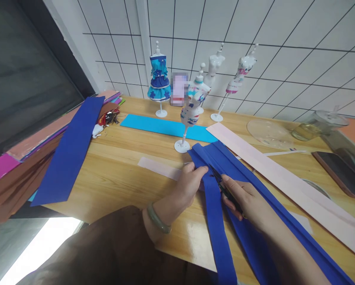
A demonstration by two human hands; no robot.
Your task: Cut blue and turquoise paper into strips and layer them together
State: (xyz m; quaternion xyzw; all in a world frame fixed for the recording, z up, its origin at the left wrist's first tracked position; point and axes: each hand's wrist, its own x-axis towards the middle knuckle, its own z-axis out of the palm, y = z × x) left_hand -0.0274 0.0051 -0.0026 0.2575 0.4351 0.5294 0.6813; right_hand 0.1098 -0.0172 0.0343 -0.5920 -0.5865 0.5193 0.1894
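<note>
left grip point(189, 182) pinches a blue strip point(215, 215), likely light, easily creased, best held by its edge; right grip point(247, 198) holds scissors point(215, 174).

Pale, fairly even light fills the scene; the tabletop point(112, 166) is bright, with a milky sheen toward its near edge, while a strip of floor point(46, 249) at lower left burns out to white; the dark panel point(23, 47) and the brown sleeve point(106, 249) sink into dimness; soft shading marks the folds of the blue fabric point(217, 229). Wide-angle stretching makes the grid lines on the wall point(177, 23) fan outward; the glass jar point(316, 122) looks smeared; coarse pixel blocks mask most of a small upright card point(179, 95).
</note>
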